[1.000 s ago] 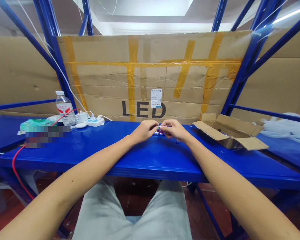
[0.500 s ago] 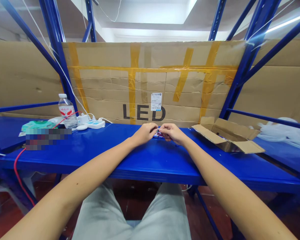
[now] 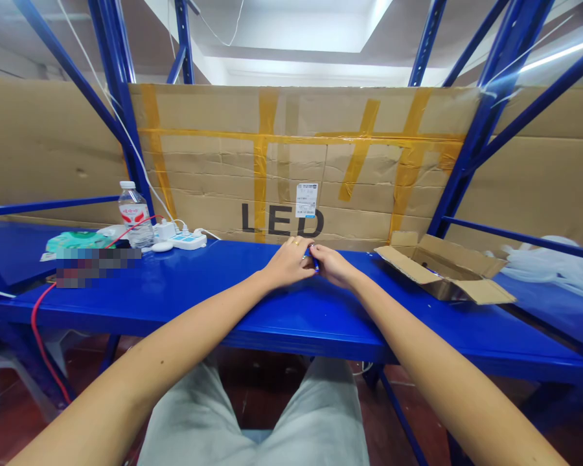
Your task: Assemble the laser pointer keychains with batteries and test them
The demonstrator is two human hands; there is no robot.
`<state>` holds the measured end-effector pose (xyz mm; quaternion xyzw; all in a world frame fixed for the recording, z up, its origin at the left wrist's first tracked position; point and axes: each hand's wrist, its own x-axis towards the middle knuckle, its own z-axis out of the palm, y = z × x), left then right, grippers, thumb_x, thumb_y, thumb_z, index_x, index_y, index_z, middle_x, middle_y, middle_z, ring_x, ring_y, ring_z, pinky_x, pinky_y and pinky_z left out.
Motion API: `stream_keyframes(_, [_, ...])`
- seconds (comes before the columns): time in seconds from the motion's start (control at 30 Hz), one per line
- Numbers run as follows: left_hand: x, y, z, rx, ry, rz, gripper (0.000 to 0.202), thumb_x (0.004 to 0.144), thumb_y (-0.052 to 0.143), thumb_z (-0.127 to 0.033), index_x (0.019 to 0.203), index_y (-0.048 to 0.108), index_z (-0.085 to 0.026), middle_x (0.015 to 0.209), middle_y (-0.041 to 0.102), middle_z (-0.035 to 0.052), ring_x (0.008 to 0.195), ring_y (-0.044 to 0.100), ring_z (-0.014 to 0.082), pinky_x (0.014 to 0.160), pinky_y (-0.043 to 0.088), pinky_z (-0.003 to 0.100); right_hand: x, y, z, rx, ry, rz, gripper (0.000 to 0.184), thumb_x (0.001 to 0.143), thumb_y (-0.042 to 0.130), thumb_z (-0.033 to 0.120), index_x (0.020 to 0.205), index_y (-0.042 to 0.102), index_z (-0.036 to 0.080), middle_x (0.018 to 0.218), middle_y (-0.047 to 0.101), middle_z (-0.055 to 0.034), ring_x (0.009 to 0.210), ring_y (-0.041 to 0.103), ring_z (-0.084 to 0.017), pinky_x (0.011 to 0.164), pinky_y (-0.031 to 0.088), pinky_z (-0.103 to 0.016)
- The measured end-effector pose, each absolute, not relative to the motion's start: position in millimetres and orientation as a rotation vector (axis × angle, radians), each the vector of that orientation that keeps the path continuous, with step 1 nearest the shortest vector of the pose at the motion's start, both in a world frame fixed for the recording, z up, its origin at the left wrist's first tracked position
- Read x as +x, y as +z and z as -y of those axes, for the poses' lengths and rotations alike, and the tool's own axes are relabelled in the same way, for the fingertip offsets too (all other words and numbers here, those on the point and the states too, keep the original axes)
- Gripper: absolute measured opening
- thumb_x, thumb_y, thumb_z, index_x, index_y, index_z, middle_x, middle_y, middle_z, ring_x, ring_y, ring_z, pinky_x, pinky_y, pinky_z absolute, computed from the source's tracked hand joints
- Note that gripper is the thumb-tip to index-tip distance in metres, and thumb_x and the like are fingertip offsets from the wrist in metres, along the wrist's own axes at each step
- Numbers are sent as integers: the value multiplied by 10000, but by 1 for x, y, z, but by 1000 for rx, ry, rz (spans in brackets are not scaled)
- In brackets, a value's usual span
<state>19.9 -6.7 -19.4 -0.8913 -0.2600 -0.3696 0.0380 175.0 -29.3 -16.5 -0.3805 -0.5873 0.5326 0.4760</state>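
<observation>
Black letters "LED" [image 3: 244, 218] mark the cardboard panel [image 3: 214, 188] at twelve o'clock; the white label [image 3: 306, 200] overlapping the D carries print too small to read. Between the hands is a slim blue item [image 3: 316, 265], grasped by the right hand's [image 3: 337, 266] fingers. The left hand [image 3: 291, 262] lies flatter than half a second ago; whether its fingers grip, I cannot tell. The bench [image 3: 194, 291] reaches its front edge at six o'clock, with room toward eight; an open box [image 3: 447, 262] sits at three.
</observation>
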Motion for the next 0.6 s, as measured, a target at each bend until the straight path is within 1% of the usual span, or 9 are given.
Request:
stream_keyframes(0.13, [21,-19,10,-2770,-1133,812,599,679,743,-338,1204,511,-167,1160,603,130,1090,551,296,928,469,438,171,-20,28,-918,1288,1468,205,899,549,385,961,486,200,727,633,-6,640,603,-150,553,437,-249])
stream_keyframes(0.2, [21,-18,11,-2771,-1147,811,578,694,734,-340,1196,511,-160,1143,614,131,1077,562,292,919,474,428,172,-21,27,-919,1261,1493,210,906,542,395,969,484,204,779,648,-15,680,617,-146,593,466,-253])
stream_keyframes(0.27, [20,-17,10,-2750,-1172,808,564,718,724,-346,1201,502,-156,1149,618,136,1084,569,289,923,473,422,177,-18,25,-947,1220,1555,251,917,515,450,979,480,209,821,662,-29,711,631,-152,634,490,-268])
stream_keyframes(0.33, [17,-16,8,-2701,-1183,814,607,724,734,-372,1230,477,-157,1188,609,148,1112,568,297,945,463,432,189,-11,23,-1047,1084,1658,335,920,467,534,985,495,207,813,672,-47,709,639,-169,653,499,-289])
stream_keyframes(0.37, [16,-16,7,-2671,-1185,827,634,721,741,-387,1244,464,-159,1203,605,153,1122,569,302,953,458,437,198,-7,21,-1147,921,1680,365,915,454,557,944,508,198,777,669,-54,693,639,-176,648,494,-291])
stream_keyframes(0.43, [12,-14,5,-2619,-1188,866,679,717,752,-407,1266,440,-160,1202,608,157,1118,582,302,947,461,432,219,1,19,-1373,491,1698,418,917,423,563,788,534,182,734,662,-86,689,629,-194,639,472,-293])
stream_keyframes(0.5, [9,-13,4,-2602,-1178,914,711,712,758,-424,1280,422,-160,1139,634,145,1055,619,288,894,485,402,240,4,17,-1693,170,1767,399,880,506,506,656,549,180,685,654,-118,717,636,-233,646,456,-315])
stream_keyframes(0.57, [8,-11,5,-2606,-1140,951,727,714,755,-445,1287,412,-158,1047,659,125,959,651,268,816,502,367,258,3,17,-2011,130,1839,326,776,659,438,596,560,185,587,624,-113,665,636,-252,610,449,-332])
stream_keyframes(0.6, [7,-11,6,-2606,-1111,962,735,718,750,-460,1292,408,-154,1008,667,118,921,658,264,783,503,355,263,0,16,-2134,251,1888,328,744,691,437,573,567,185,526,600,-107,596,622,-248,566,446,-339])
